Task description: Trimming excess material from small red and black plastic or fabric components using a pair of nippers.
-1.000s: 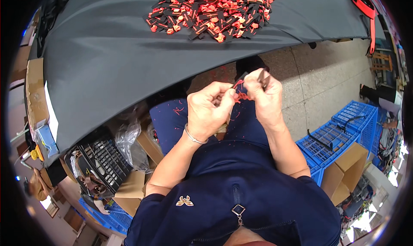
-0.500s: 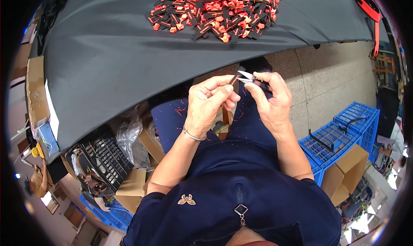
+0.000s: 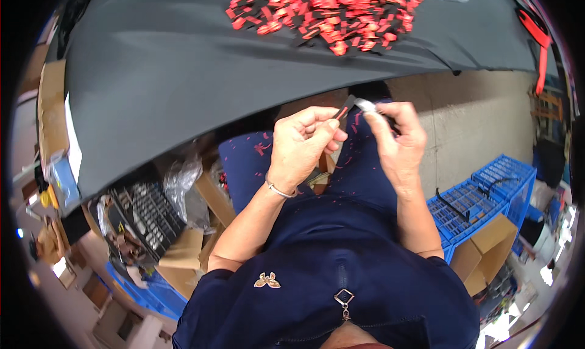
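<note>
"What's in the hands?"
"Left hand [image 3: 297, 146] pinches a black-and-red strip [image 3: 345, 110] above the lap [image 3: 244, 160]; right hand [image 3: 403, 148] grips snips [image 3: 365, 105], handles mostly hidden, blades blurred by the strip's tip."
"Beyond?"
"A grey cloth-covered table [image 3: 152, 87], its red-and-black pile [image 3: 332, 14] blurred, cut off at top. Blue plastic crates [image 3: 481, 207] stand right."

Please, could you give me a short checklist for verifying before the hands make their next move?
1. Left hand grips the black-and-red strip: ok.
2. Right hand holds the metal snips: ok.
3. Left hand's fingers apart from the snips: ok.
4. Snips open or closed: cannot tell, blurred.
5. Trousers free of red scraps: not ok, many lie there.
6. Pile of black-and-red pieces apart from both hands: ok.
</note>
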`<action>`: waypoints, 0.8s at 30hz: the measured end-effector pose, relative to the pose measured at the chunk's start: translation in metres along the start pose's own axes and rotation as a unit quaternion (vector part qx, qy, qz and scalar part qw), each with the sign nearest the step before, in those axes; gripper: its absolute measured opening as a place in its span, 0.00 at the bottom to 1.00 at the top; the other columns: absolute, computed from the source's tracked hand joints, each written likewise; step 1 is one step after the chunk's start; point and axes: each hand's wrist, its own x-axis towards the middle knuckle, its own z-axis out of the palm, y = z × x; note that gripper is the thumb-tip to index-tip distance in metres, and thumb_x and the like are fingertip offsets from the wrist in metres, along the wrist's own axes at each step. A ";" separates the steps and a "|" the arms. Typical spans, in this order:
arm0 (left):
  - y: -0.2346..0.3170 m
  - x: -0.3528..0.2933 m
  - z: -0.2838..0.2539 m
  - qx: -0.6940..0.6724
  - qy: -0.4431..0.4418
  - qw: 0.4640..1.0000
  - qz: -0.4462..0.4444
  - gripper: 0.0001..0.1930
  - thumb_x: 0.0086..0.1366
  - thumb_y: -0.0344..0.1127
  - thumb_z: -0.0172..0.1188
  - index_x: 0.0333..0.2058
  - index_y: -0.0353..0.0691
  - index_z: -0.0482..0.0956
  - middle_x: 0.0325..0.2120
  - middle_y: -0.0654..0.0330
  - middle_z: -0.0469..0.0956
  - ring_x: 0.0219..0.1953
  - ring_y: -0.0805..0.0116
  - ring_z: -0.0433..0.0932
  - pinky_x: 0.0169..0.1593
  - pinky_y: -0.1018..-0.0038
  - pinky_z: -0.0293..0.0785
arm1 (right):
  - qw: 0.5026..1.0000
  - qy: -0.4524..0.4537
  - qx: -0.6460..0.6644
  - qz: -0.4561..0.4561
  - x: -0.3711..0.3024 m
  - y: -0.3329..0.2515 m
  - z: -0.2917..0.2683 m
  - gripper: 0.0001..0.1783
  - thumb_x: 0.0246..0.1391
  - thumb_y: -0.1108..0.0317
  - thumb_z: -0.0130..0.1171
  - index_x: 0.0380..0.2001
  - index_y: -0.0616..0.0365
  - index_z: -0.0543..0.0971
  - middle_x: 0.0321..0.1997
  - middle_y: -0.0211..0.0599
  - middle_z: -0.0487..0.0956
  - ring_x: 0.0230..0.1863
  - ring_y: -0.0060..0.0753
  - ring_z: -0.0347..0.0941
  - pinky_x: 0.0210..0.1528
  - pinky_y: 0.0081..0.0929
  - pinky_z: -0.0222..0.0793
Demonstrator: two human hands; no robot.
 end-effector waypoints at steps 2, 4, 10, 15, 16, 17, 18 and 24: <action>0.002 -0.008 -0.009 -0.014 0.016 0.999 0.024 0.08 0.61 0.30 0.54 0.37 0.32 0.75 0.24 0.58 0.78 0.23 0.79 0.74 0.29 0.83 0.72 | 0.999 0.007 0.036 0.031 0.000 -0.007 -0.001 0.09 0.47 0.76 0.62 0.33 0.61 0.74 0.28 0.27 0.73 0.28 0.14 0.68 0.30 0.13 0.65; 0.001 -0.015 -0.024 -0.010 0.051 0.998 0.048 0.09 0.61 0.31 0.54 0.37 0.31 0.75 0.25 0.57 0.78 0.23 0.78 0.75 0.29 0.82 0.72 | 0.991 0.017 0.117 0.055 0.000 -0.004 -0.004 0.07 0.50 0.75 0.60 0.33 0.62 0.74 0.29 0.27 0.75 0.29 0.13 0.69 0.31 0.11 0.65; -0.030 -0.064 -0.109 -0.036 0.266 0.956 0.118 0.09 0.61 0.30 0.54 0.38 0.32 0.75 0.33 0.54 0.78 0.28 0.76 0.75 0.32 0.82 0.73 | 0.993 0.005 0.104 0.053 -0.004 -0.003 -0.002 0.08 0.53 0.74 0.57 0.37 0.64 0.74 0.30 0.30 0.76 0.30 0.14 0.68 0.33 0.11 0.65; -0.096 -0.131 -0.186 -0.044 0.467 0.880 0.077 0.11 0.61 0.32 0.56 0.40 0.33 0.76 0.34 0.57 0.78 0.33 0.74 0.76 0.36 0.80 0.74 | 0.996 -0.001 0.079 0.036 -0.001 -0.001 0.001 0.09 0.54 0.71 0.56 0.37 0.64 0.75 0.28 0.30 0.75 0.29 0.15 0.68 0.33 0.12 0.65; -0.118 -0.144 -0.202 -0.024 0.500 0.864 0.061 0.11 0.61 0.32 0.55 0.40 0.33 0.76 0.34 0.57 0.78 0.33 0.74 0.76 0.36 0.79 0.74 | 0.996 -0.006 0.081 0.037 -0.001 -0.002 0.003 0.09 0.54 0.71 0.56 0.37 0.64 0.75 0.28 0.30 0.75 0.29 0.15 0.68 0.33 0.12 0.65; -0.136 -0.155 -0.214 -0.013 0.525 0.850 0.030 0.12 0.61 0.30 0.54 0.42 0.32 0.75 0.35 0.56 0.78 0.34 0.73 0.77 0.39 0.79 0.73 | 0.996 -0.003 0.082 0.037 0.000 -0.003 0.004 0.09 0.54 0.71 0.56 0.37 0.64 0.75 0.28 0.30 0.75 0.29 0.16 0.68 0.33 0.12 0.64; -0.170 -0.172 -0.238 0.030 0.548 0.835 0.028 0.14 0.60 0.29 0.53 0.44 0.31 0.74 0.37 0.55 0.78 0.36 0.71 0.77 0.42 0.78 0.72 | 0.996 -0.003 0.086 0.036 0.000 -0.005 0.006 0.09 0.55 0.70 0.56 0.37 0.64 0.75 0.27 0.30 0.75 0.29 0.16 0.68 0.33 0.11 0.64; -0.241 -0.207 -0.296 0.142 0.706 0.694 0.001 0.22 0.58 0.23 0.49 0.54 0.29 0.64 0.51 0.49 0.70 0.49 0.63 0.72 0.51 0.73 0.66 | 0.995 -0.003 0.090 0.039 0.003 -0.006 0.013 0.10 0.55 0.69 0.56 0.37 0.64 0.75 0.27 0.30 0.75 0.29 0.16 0.68 0.33 0.11 0.64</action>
